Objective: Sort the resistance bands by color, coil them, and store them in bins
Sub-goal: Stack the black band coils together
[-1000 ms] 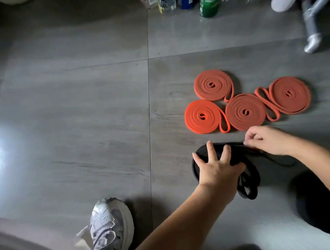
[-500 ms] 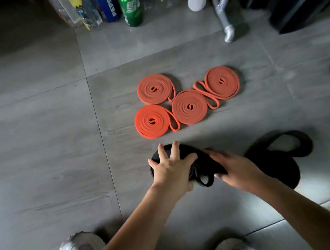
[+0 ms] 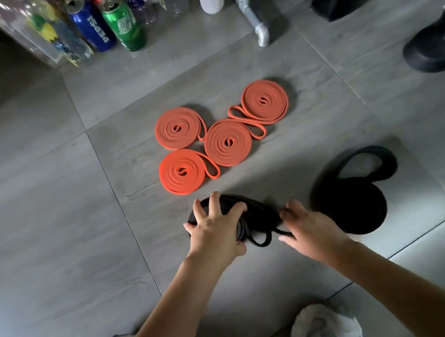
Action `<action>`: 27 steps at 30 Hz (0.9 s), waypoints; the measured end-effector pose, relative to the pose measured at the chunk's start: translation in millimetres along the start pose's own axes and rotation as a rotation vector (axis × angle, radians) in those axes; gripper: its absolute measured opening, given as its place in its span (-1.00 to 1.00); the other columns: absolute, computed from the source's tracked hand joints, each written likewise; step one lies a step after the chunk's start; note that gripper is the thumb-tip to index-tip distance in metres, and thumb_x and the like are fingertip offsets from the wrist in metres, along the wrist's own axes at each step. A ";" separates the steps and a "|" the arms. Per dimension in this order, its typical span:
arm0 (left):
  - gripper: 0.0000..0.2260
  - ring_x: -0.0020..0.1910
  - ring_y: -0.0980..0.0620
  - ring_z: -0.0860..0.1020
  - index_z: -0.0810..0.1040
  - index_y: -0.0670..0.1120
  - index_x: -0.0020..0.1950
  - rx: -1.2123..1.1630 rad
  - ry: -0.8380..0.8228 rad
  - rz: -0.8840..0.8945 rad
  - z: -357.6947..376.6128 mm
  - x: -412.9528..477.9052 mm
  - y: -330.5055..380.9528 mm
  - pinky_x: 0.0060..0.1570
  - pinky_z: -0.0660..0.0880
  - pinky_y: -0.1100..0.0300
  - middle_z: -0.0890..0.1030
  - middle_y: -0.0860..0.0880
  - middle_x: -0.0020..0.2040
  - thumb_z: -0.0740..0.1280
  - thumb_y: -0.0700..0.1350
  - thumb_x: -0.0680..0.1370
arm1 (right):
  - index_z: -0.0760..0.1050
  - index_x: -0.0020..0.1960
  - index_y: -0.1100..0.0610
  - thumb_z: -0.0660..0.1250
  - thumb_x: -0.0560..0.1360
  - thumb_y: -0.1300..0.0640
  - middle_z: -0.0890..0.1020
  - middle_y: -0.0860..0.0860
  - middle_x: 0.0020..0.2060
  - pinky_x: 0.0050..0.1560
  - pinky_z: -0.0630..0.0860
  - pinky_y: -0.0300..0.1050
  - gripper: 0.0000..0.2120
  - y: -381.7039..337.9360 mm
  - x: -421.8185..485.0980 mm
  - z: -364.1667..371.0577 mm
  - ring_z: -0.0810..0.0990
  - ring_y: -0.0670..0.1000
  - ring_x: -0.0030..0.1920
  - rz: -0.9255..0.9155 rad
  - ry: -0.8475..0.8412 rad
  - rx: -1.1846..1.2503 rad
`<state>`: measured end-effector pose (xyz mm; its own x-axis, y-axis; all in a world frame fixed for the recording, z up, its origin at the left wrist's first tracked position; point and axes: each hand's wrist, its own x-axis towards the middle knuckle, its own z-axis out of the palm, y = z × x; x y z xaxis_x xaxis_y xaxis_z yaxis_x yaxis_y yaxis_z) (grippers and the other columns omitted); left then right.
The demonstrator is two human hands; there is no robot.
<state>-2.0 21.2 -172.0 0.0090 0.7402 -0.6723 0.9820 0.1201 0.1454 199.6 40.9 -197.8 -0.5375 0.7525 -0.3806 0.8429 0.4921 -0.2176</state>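
At lower centre, your left hand (image 3: pixel 216 231) presses spread fingers on the black band coil (image 3: pixel 258 215). Hold it flat while your right hand (image 3: pixel 312 229), grip hard to tell, winds the rest in snugly.

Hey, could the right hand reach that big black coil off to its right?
Probably yes: the right hand is close beside the big black coil, and nothing lies between them.
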 end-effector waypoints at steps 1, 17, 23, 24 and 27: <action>-0.33 0.42 -0.32 -0.05 0.13 0.31 0.31 0.001 0.006 0.002 -0.2 0.0 -0.8 0.20 0.31 -0.31 -0.09 0.01 0.41 0.40 -0.01 0.34 | 0.62 -0.13 0.21 0.66 0.07 0.05 0.59 0.12 -0.25 -0.63 0.45 -0.18 -0.54 -0.5 -1.2 -2.0 0.56 0.14 -0.52 0.014 0.122 0.000; -0.31 0.41 -0.43 -0.14 -0.01 0.39 0.42 0.144 -0.127 0.032 -9.7 0.1 6.2 0.18 0.28 -0.42 -0.14 -0.06 0.47 0.34 0.06 0.46 | 0.62 -0.16 0.10 0.64 0.12 0.05 0.61 0.05 -0.18 -0.55 0.42 -0.28 -0.64 -81.5 -28.3 48.8 0.55 -0.02 -0.52 0.184 0.060 0.251; -0.38 0.38 -0.52 -0.19 0.12 0.32 0.41 0.174 -0.208 -0.015 -15.0 4.9 19.6 0.14 0.36 -0.40 -0.14 -0.08 0.49 0.36 0.02 0.46 | 0.13 0.48 0.06 0.23 0.49 -0.18 0.30 0.02 0.35 0.18 0.35 -0.11 -0.34 -37.1 -27.0 39.3 0.43 0.08 0.24 0.012 -0.220 0.177; -0.38 0.39 -0.51 -0.20 0.11 0.33 0.41 0.163 -0.207 -0.012 -12.9 4.9 17.9 0.15 0.34 -0.41 -0.16 -0.06 0.49 0.35 0.03 0.46 | 0.16 0.48 0.04 0.25 0.47 -0.19 0.32 0.03 0.36 0.23 0.31 -0.10 -0.33 -20.5 -28.6 29.4 0.40 0.08 0.29 0.000 -0.197 0.158; -0.38 0.39 -0.50 -0.23 0.10 0.34 0.40 0.154 -0.208 -0.014 -10.4 6.3 15.2 0.17 0.29 -0.43 -0.18 -0.06 0.48 0.36 0.03 0.46 | 0.46 0.32 0.04 0.35 0.44 -0.02 0.53 0.07 0.21 0.16 0.39 -0.01 -0.54 36.6 -28.9 -6.5 0.53 0.14 0.18 0.001 0.068 0.129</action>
<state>11.0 34.6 -166.4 0.0177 0.5853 -0.8106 0.9993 0.0159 0.0333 245.8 40.0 -188.9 -0.5332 0.7833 -0.3197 0.8372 0.4342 -0.3326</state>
